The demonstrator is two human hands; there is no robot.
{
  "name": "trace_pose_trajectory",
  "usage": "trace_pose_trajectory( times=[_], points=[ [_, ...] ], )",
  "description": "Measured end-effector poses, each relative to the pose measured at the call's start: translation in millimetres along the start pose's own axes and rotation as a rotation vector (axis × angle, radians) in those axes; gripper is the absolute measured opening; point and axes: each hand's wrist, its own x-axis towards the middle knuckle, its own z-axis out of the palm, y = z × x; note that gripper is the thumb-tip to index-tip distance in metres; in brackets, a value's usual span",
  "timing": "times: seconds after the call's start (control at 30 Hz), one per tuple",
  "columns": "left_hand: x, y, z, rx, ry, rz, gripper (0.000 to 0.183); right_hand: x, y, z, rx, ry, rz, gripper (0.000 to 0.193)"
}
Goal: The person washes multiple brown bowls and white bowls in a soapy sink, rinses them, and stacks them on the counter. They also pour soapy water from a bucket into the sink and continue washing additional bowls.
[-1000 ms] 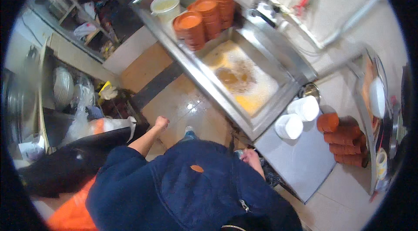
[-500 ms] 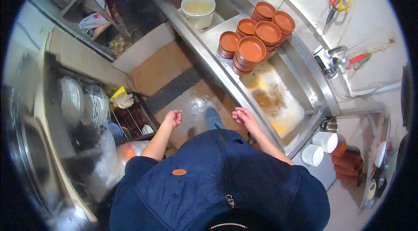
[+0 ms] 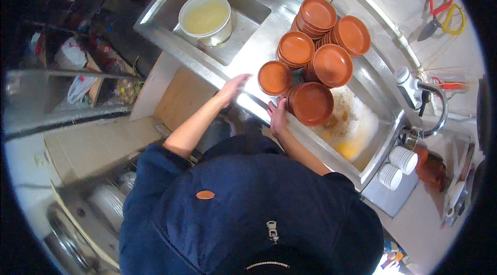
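Several stacks of round terracotta-coloured dishes stand on the steel counter and beside the right basin. My right hand (image 3: 279, 115) touches the left side of the nearest dish stack (image 3: 313, 104), its fingers spread rather than wrapped round it. To the left, my left hand (image 3: 234, 90) is held open over the front rim of the steel sink (image 3: 216, 74), fingers stretched out, with nothing in it. A smaller dish stack (image 3: 274, 77) sits between the two hands, a little farther away. Behind it rise another stack (image 3: 296, 48) and a taller one (image 3: 332, 65).
A white tub (image 3: 227, 31) of cloudy liquid stands in the left basin. Foamy, yellowish water (image 3: 357, 122) fills part of the right basin. A curved faucet (image 3: 441, 106) and stacked white cups (image 3: 403, 159) are at right; scissors (image 3: 440, 13) hang on the wall.
I have come closer to the sink. Both hands, earlier held in front of my body, have reached forward; the right now touches the nearest stack, and the left has opened over the rim.
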Motion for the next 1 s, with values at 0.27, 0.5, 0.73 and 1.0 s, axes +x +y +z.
trace_pose_trajectory(
  times=[0.27, 0.5, 0.73, 1.0],
  points=[
    [157, -28, 30, -0.057, -0.528, -0.028, 0.059, 31, 31, 44, 0.375, 0.489, -0.153, 0.047],
    [146, 24, -42, 0.117, -0.561, 0.056, 0.05, 29, 36, 151, 0.454, 0.56, -0.29, 0.059],
    [141, 143, -199, -0.376, -0.435, -0.088, 0.049, 100, -14, 268, -0.131, 0.336, -0.355, 0.049],
    [168, 147, -225, -0.177, -0.471, -0.022, 0.058, 130, -12, 306, 0.143, 0.353, -0.199, 0.051]
  ],
)
